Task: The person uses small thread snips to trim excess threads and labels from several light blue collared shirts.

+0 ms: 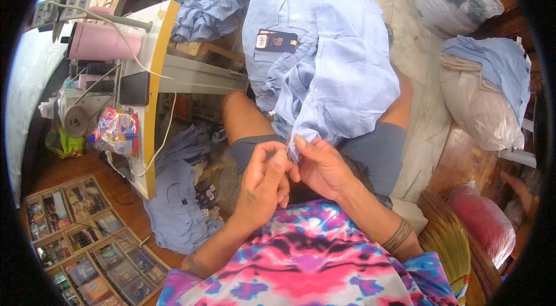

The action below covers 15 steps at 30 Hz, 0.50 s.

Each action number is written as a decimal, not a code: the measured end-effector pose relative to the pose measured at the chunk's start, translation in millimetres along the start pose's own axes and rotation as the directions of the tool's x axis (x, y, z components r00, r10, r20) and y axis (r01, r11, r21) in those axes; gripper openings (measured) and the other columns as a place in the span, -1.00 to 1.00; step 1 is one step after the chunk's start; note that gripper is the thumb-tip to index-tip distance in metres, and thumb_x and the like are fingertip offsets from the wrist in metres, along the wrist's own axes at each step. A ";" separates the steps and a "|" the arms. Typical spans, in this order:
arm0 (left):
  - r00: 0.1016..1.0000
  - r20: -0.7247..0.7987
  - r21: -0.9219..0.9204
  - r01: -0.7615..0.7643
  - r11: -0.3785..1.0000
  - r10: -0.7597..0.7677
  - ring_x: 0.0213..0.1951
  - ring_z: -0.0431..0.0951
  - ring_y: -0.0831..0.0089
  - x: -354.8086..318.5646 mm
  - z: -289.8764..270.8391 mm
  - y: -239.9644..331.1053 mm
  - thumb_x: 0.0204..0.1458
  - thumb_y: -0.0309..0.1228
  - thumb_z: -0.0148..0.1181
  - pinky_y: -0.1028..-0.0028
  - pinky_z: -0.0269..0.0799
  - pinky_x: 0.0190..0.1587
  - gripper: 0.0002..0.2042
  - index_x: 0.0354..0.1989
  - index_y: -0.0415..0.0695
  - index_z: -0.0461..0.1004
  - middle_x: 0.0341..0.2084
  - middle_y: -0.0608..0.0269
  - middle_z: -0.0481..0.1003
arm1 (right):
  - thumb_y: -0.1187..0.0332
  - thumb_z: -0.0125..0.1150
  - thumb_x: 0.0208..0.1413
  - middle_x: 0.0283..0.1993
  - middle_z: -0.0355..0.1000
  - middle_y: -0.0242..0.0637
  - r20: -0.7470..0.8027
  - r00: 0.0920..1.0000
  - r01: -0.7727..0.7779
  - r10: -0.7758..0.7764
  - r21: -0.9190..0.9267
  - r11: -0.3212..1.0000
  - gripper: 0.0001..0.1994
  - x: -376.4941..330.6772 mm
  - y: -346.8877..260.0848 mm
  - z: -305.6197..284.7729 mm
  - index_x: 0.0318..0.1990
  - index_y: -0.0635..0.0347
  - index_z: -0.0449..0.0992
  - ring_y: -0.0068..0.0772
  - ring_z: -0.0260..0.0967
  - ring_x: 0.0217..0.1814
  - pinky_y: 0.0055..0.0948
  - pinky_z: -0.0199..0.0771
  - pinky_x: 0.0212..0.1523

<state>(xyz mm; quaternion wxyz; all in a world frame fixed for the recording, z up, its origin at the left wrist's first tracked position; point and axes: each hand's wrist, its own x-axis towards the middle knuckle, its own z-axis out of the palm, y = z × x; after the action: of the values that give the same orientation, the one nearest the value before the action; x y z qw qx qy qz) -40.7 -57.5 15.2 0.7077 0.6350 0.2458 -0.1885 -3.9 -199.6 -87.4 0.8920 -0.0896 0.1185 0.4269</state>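
Note:
A light blue garment lies spread over my lap and knees, with a dark hang tag on its upper left part. Its near end bunches up toward my body. My right hand is closed on a narrow edge of this cloth, pinched between thumb and fingers. My left hand meets it there, thumb and fingers pressed together at the same edge. Whatever the left fingertips hold is too small to make out.
A yellow-edged table at the left carries a pink tumbler, a dark phone and colourful packets. More blue garments lie below it. A compartmented wooden tray, filled plastic bags and a broom surround me.

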 end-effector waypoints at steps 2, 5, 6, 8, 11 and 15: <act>0.993 0.038 -0.062 0.115 0.991 -0.113 -0.69 0.21 0.71 -0.1 -3.6 7.5 0.45 -0.05 -0.09 0.62 0.22 -0.67 -0.63 0.03 -0.16 0.31 -0.45 0.29 0.43 | 0.21 0.26 0.36 -0.07 0.57 -0.40 -0.113 0.992 0.060 -0.064 -0.035 0.998 -0.79 -0.3 3.2 11.4 0.00 0.10 0.55 -0.50 0.48 0.00 -0.38 0.44 0.10; 0.956 0.154 -0.172 0.274 0.946 -0.249 -0.71 0.19 0.69 0.6 -16.0 14.2 0.46 0.01 -0.15 0.62 0.20 -0.70 -0.60 -0.03 -0.13 0.34 -0.47 0.32 0.39 | 0.22 0.27 0.35 -0.07 0.57 -0.42 -0.177 0.979 0.094 -0.103 -0.057 0.994 -0.80 -0.5 6.0 15.9 -0.01 0.09 0.55 -0.53 0.47 0.01 -0.42 0.44 0.08; 0.952 0.157 -0.213 0.293 0.932 -0.263 -0.71 0.18 0.69 0.8 -16.1 15.2 0.46 0.01 -0.15 0.62 0.18 -0.71 -0.60 -0.04 -0.11 0.35 -0.48 0.33 0.38 | 0.22 0.27 0.35 -0.07 0.57 -0.42 -0.181 0.978 0.097 -0.106 -0.058 0.994 -0.80 -0.6 6.7 16.1 -0.01 0.08 0.56 -0.53 0.47 0.00 -0.43 0.44 0.08; 0.942 0.169 -0.296 0.328 0.897 -0.289 -0.72 0.16 0.68 1.5 -16.3 16.3 0.46 0.02 -0.16 0.62 0.14 -0.73 -0.61 -0.07 -0.09 0.36 -0.50 0.34 0.35 | 0.22 0.28 0.35 -0.07 0.57 -0.44 -0.153 0.983 0.095 -0.106 -0.078 0.992 -0.81 -0.2 7.1 14.1 -0.02 0.08 0.57 -0.55 0.47 0.00 -0.45 0.45 0.06; 0.943 0.174 -0.322 0.327 0.889 -0.284 -0.75 0.09 0.66 -0.4 -12.4 22.3 0.45 0.03 -0.17 0.60 0.05 -0.76 -0.59 -0.03 -0.09 0.37 -0.52 0.32 0.32 | 0.23 0.30 0.33 -0.09 0.57 -0.45 -0.118 0.989 0.081 -0.092 -0.096 0.992 -0.81 2.2 10.4 7.4 -0.03 0.07 0.58 -0.57 0.48 -0.03 -0.45 0.45 0.04; 0.943 0.186 -0.355 0.327 0.876 -0.276 -0.76 0.07 0.67 1.7 -14.7 17.4 0.45 0.00 -0.15 0.60 -0.01 -0.77 -0.63 -0.06 -0.07 0.36 -0.55 0.35 0.29 | 0.25 0.32 0.32 -0.12 0.59 -0.47 -0.122 0.988 0.078 -0.094 -0.134 0.988 -0.84 2.4 12.4 7.1 -0.08 0.08 0.61 -0.59 0.48 -0.08 -0.47 0.45 -0.01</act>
<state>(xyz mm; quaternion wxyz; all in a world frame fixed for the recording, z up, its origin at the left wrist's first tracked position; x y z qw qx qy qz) -30.8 -40.7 27.2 0.7938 0.4254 0.3271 -0.2861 -11.2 -188.3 -82.0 0.8926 -0.1791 0.1437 0.3880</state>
